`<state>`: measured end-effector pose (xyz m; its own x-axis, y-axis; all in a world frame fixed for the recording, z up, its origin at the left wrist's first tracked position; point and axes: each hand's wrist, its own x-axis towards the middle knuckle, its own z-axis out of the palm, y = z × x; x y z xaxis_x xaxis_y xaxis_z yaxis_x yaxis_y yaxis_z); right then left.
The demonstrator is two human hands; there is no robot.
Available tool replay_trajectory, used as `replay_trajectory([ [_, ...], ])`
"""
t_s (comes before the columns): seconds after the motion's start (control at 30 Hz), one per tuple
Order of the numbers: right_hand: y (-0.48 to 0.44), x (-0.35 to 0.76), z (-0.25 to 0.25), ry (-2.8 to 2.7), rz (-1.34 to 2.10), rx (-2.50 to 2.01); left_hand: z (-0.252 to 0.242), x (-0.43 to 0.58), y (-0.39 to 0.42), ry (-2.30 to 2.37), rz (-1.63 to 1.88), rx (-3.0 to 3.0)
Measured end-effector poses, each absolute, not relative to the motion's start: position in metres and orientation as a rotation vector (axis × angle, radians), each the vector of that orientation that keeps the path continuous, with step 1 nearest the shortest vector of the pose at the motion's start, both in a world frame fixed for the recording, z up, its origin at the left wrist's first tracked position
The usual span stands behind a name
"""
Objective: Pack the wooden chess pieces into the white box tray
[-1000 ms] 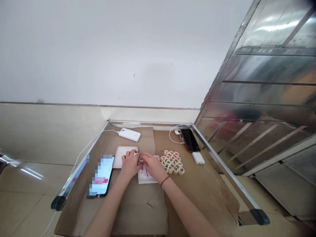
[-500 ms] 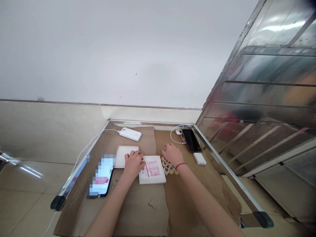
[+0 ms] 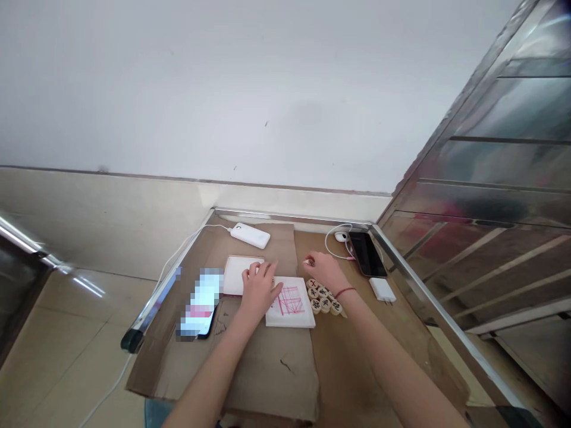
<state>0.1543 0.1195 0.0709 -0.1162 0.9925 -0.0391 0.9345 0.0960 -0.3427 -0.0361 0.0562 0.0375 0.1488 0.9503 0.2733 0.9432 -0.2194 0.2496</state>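
Note:
My left hand point(image 3: 261, 287) is open, fingers apart, over the right side of an open white tray point(image 3: 232, 276). Its thumb reaches the left edge of a white box point(image 3: 292, 320) with pink lines drawn on top. My right hand point(image 3: 325, 270) is closed in a pinch just beyond the box's far right corner. A small pale round edge shows at its fingertips, looking like a Chinese chess piece point(image 3: 307, 262). Below that hand, several round wooden Chinese chess pieces point(image 3: 325, 305) lie grouped against the box's right side, partly hidden by the wrist.
A lit phone point(image 3: 203, 303) lies at left. A white power bank point(image 3: 250, 235) with a cable rests at the back. At right are a dark phone point(image 3: 366, 254), a white charger point(image 3: 382, 289) and a coiled white cable point(image 3: 328, 244). Cardboard point(image 3: 267, 374) covers the metal-framed table.
The view has shifted, so the table sits further right. My left fingers have spread from their curled grip near a piece. My right hand has lifted off the grouped pieces, fingertips pinched.

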Motion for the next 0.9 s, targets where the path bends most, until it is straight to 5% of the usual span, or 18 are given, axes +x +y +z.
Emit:
replay_trajectory([
  [0.2, 0.082, 0.139, 0.065, -1.806, 1.04, -1.251, 0.043, -0.031, 0.055, 1.514, 0.997, 2.479],
  [0.4, 0.063, 0.129, 0.054, -1.553, 1.24, -1.175, 0.037, -0.035, 0.049, 1.351, 1.082, 2.38],
  [0.9, 0.049, 0.14, 0.048, -1.3, 1.228, -1.252, 0.037, -0.026, 0.056, 1.615, 0.439, 2.635],
])
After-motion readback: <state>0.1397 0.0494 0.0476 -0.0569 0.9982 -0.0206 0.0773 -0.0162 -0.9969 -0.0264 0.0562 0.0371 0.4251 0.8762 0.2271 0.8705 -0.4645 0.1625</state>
